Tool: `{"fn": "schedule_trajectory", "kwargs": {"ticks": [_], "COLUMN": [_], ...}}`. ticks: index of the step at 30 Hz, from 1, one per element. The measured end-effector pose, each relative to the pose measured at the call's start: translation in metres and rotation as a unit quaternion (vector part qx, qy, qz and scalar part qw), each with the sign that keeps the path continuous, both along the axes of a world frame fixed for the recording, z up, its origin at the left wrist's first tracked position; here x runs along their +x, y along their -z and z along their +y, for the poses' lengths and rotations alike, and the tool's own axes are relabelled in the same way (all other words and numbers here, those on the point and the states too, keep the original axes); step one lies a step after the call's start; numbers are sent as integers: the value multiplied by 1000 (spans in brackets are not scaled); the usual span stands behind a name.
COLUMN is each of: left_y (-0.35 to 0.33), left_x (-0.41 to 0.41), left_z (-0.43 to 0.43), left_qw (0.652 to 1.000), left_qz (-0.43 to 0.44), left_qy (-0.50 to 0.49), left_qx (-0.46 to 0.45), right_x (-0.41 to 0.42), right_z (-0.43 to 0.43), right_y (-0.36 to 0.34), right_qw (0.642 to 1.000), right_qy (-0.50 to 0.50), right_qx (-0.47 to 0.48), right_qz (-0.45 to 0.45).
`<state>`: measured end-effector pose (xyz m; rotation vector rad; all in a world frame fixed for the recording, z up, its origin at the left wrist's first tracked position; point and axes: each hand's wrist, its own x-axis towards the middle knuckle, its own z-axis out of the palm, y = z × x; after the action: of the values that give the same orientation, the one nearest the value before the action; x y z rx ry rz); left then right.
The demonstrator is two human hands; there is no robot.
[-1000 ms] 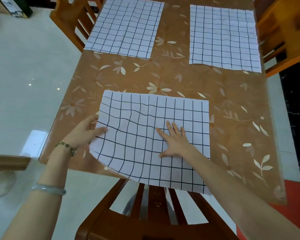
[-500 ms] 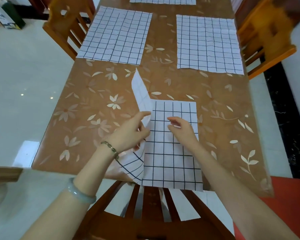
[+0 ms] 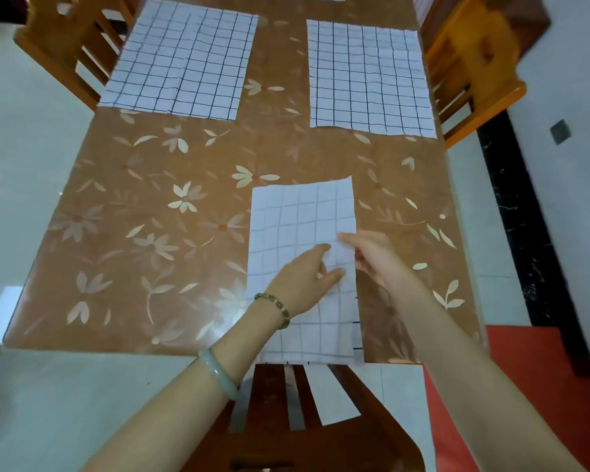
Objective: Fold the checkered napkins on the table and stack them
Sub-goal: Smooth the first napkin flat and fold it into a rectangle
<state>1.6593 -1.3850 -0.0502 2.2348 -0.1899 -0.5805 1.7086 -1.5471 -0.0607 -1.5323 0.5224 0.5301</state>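
Head view, looking down on a glossy brown desk with a pale flower pattern [image 3: 133, 233]. At 6 o'clock, hard against the near rim, lies a white checkered cloth napkin folded into a tall strip [image 3: 297, 216]. Its near end pokes just past the rim, above the slatted back of a brown wooden chair [image 3: 276, 403].

The left hand [image 3: 304, 281] lies on the strip, its grip pinching the top layer near the right edge. The right hand [image 3: 372, 257] meets that same edge from 3 o'clock, a fingertip on the cloth. I cannot tell whether that grip is clenched on it; the frame is blurred there.

A flat unfolded napkin [image 3: 181, 59] waits at 11 o'clock and a second unfolded napkin [image 3: 368, 80] at 1 o'clock, both well apart from the strip.

Risks, as I judge them:
- Dark ticks of the under layer peep out along the right edge, so the layers are off. A crease pressed now would set crooked.
- The desk looks slick, so a sideways push could slide the strip over the rim onto the chair.
- Released early, the top layer may spring open.
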Motion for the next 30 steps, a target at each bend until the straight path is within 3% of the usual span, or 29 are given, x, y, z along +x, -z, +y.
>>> {"fn": "schedule_trajectory", "kwargs": {"ticks": [5, 12, 17, 23, 26, 28, 30], "left_y": [56, 109, 125, 135, 138, 133, 124], "left_x": [7, 9, 8, 12, 16, 26, 49], "left_z": [56, 91, 95, 108, 111, 109, 105], "left_qw": [991, 958, 936, 925, 925, 931, 928], "left_qz": [-60, -108, -98, -106, -132, -165, -206], "left_qy": [-65, 26, 70, 111, 111, 87, 61], "left_qx": [102, 265, 330, 347, 338, 313, 304], "right_x": [1, 2, 0, 0, 7, 20, 37], "right_z": [-14, -24, -24, -24, -18, -14, -1], "right_y": [48, 88, 89, 95, 90, 91, 93], "right_qw": [996, 978, 958, 930, 892, 849, 828], "right_qy": [31, 19, -52, -85, -68, -94, -128], "right_qx": [-82, -207, -280, -351, -421, -467, -470], "right_qz": [34, 34, -15, -62, -149, -230, -276]}}
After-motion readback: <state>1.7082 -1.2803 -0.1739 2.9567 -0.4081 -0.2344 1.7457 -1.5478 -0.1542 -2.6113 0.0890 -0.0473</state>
